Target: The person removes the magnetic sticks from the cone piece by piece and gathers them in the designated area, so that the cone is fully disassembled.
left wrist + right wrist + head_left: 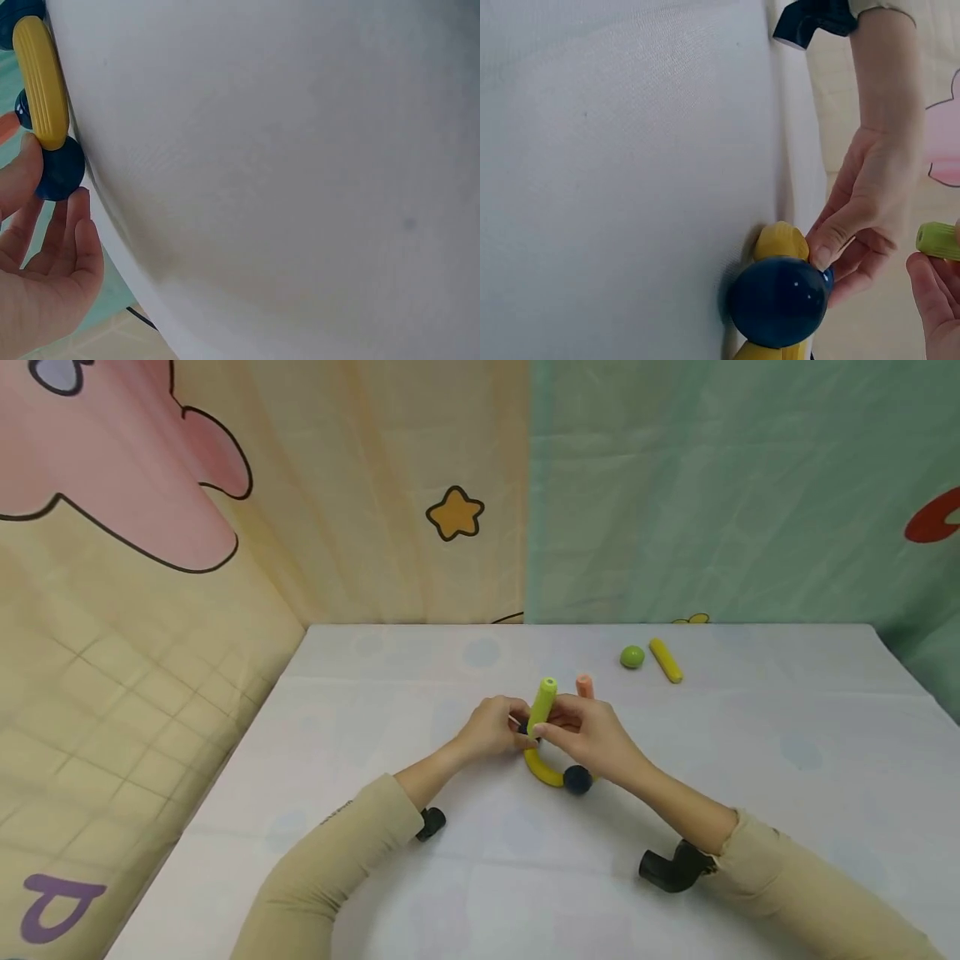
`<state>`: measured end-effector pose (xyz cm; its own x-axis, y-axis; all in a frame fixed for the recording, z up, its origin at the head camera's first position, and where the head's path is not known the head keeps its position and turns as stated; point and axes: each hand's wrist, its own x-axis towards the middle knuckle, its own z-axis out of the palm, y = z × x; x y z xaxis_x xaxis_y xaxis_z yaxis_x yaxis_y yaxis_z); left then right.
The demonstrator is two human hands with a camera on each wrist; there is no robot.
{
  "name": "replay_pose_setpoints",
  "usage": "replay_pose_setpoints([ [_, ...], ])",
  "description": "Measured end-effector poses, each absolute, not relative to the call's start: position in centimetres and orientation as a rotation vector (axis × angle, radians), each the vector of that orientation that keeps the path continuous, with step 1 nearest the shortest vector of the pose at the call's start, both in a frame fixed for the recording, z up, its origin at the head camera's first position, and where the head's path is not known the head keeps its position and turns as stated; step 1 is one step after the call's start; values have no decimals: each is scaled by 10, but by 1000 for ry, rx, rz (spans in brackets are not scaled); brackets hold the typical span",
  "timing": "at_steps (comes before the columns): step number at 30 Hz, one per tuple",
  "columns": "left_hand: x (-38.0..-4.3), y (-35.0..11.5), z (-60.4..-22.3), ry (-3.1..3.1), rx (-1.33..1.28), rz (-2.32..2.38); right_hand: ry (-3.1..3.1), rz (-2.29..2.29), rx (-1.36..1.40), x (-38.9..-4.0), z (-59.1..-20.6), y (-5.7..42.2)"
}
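A ring-like assembly of yellow curved rods and dark blue balls rests on the white table. My left hand pinches one dark blue ball at the assembly's left side, thumb and fingertips on either side of it. In my right hand, thumb and fingers grip a lime green rod, which points upward above that left ball. Whether the rod's lower end touches the ball cannot be seen clearly. Behind the right hand a salmon-pink rod stands up, its lower part hidden.
Toward the back right of the table lie a green ball and a straight yellow rod. Black devices sit at the left forearm and the right forearm. Printed curtains hang behind the table's back edge.
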<state>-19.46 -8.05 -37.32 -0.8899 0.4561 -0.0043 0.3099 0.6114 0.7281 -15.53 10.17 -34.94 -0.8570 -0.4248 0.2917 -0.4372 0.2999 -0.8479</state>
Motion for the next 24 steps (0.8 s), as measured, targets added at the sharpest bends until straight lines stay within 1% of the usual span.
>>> replay_pose_setpoints([
  [8,-195,-81,-374,2659,608,1093,-2612,1714,715,-153,-336,123],
  [16,-196,-82,-373,2651,660,1078,-2705,1777,565,-157,-322,152],
  [24,-200,-85,-375,2609,663,1066,-2744,1939,358,-169,-317,187],
])
